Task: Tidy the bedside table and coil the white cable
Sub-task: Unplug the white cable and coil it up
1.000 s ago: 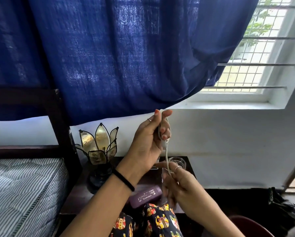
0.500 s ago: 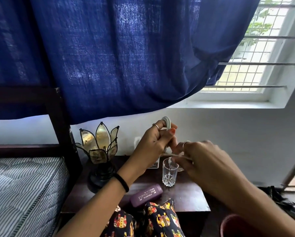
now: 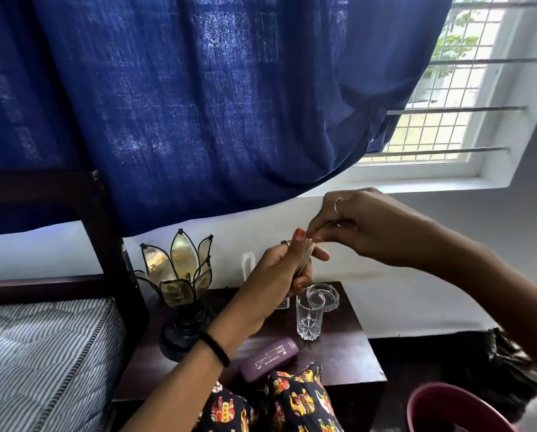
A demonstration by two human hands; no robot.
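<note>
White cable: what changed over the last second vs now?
The right hand rose from low over the table to level with the left hand, pinching the white cable strand there. The slack that hung down is now gathered in the left hand, which dropped slightly. Glass, purple case and lotus lamp stayed put.

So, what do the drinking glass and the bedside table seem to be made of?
Drinking glass: clear cut glass, apparently; the table shows through it, and a star pattern marks its base. Bedside table: probably dark, polished wood; its brown top shines softly.
</note>
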